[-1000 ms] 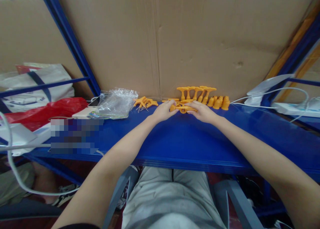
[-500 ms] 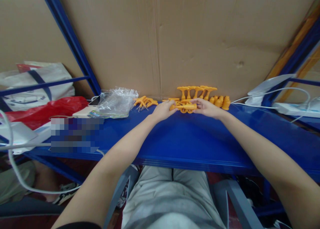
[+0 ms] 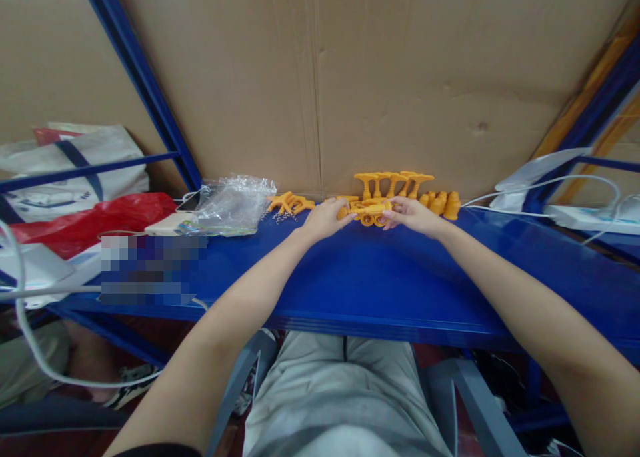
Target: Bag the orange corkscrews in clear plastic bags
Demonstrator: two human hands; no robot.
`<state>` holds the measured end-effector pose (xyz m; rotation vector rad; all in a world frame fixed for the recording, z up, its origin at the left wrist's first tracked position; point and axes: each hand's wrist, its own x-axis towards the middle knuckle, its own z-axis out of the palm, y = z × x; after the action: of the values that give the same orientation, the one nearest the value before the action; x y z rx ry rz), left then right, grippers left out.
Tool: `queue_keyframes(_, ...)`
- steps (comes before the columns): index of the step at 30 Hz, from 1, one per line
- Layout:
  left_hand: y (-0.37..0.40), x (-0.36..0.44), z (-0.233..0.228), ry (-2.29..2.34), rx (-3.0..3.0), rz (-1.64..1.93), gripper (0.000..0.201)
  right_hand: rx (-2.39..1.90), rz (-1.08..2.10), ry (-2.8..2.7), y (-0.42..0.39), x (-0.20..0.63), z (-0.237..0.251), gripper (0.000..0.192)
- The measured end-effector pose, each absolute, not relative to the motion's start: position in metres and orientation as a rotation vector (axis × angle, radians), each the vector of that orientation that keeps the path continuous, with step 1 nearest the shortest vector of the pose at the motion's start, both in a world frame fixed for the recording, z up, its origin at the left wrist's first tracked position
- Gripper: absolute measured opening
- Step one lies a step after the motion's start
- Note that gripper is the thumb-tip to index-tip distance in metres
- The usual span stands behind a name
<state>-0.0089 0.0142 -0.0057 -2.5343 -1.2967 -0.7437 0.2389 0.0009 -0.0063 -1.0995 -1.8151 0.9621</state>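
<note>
Shelving in blue metal frames the scene: a diagonal blue post [image 3: 145, 90] rises at upper left against a cardboard backing [image 3: 400, 77] that fills the upper frame. At far left lie a white bag [image 3: 75, 170] and a red plastic bag [image 3: 85, 224], with a white cable [image 3: 30, 350] looping below. Left of centre on the glossy blue shelf surface [image 3: 370, 284], a crumpled clear plastic bag [image 3: 230, 204] rests beside a cluster of orange corkscrew parts [image 3: 290, 204]. At centre, the left hand [image 3: 325, 220] and the right hand [image 3: 413, 215] pinch between their fingertips an orange plastic piece [image 3: 371, 210], held just above the shelf near the cardboard. Behind it stand orange T-shaped handles [image 3: 395, 182] and, to their right, orange caps [image 3: 440, 204]. At far right lies a white power strip [image 3: 585, 217] with cords.
</note>
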Motion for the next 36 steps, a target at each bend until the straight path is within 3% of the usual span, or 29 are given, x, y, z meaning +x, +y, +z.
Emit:
queue_keyframes(8,0.011,-0.009,-0.003,-1.337,-2.515,-0.702,0.027,-0.964,0.925,-1.88,0.008,0.243,-0.012,0.04)
queue_keyframes(17,0.012,-0.009,-0.003,-1.311,-2.539,-0.766,0.024,-1.072,0.952,-1.847,-0.003,0.239,-0.003,0.033)
queue_keyframes(24,0.008,-0.005,-0.004,-1.255,-2.552,-0.814,0.026,-1.28,1.038,-1.734,-0.01,0.23,0.002,0.066)
queue_keyframes(31,0.012,-0.007,-0.006,-1.25,-2.562,-0.823,0.026,-1.311,1.057,-1.891,-0.005,0.235,-0.001,0.079)
queue_keyframes(33,0.013,-0.007,-0.006,-1.261,-2.557,-0.82,0.025,-1.238,1.045,-1.98,-0.004,0.239,-0.001,0.075)
queue_keyframes(36,0.014,-0.008,-0.006,-1.286,-2.554,-0.816,0.024,-1.156,1.037,-1.998,-0.004,0.243,-0.001,0.043)
